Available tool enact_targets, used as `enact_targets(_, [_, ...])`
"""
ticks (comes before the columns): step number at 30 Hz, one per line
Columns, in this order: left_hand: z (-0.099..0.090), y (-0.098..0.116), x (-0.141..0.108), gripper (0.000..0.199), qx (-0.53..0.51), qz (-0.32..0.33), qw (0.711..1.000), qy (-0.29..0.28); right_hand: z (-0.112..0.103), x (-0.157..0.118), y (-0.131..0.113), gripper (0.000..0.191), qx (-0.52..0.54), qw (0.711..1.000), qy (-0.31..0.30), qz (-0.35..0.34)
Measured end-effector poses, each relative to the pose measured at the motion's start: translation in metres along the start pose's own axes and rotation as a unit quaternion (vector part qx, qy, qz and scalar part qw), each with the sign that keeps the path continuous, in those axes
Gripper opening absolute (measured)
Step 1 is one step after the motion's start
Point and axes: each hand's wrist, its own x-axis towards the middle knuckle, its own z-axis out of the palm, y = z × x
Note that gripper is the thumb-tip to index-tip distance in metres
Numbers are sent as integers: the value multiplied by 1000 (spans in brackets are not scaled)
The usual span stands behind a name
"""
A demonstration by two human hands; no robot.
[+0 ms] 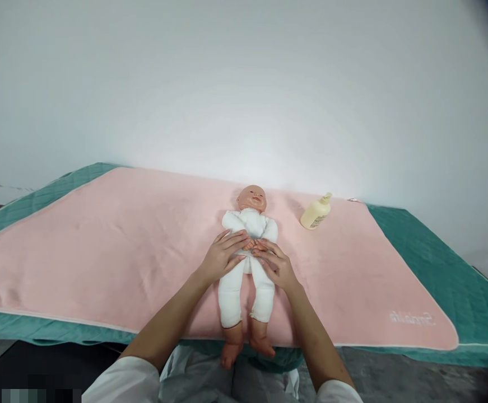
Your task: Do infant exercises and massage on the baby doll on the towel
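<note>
A baby doll [247,288] with a bare head and a white cloth body lies on its back, its feet toward me and reaching past the front edge. Its two small hands meet over its belly. From the left, my left hand [226,254] grips one of the doll's arms near the wrist, fingers above and thumb below. My right hand [278,266] does the same with the other arm, its fingertips at the doll's hand. Parts of both doll forearms are hidden under my fingers.
The doll rests on a pink pad [109,240] spread over a green quilted cover [449,274]. A pale yellow pump bottle [315,212] stands on the pad, right of the doll's head. A plain white wall [244,84] rises behind the far edge.
</note>
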Motion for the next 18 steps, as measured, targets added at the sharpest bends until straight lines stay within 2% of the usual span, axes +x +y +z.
enact_targets(6, [0,0,0,44,18,19,999,18,3,-3,5,32,-9,1000,12,-27])
enact_targets(9, [1,-2,-1,42,33,8,999,40,6,-8,12,36,-47,997,47,-39])
enact_targets(18, [1,-12,-3,24,69,-6,981,181,8,-11,15,46,-141,973,167,-68])
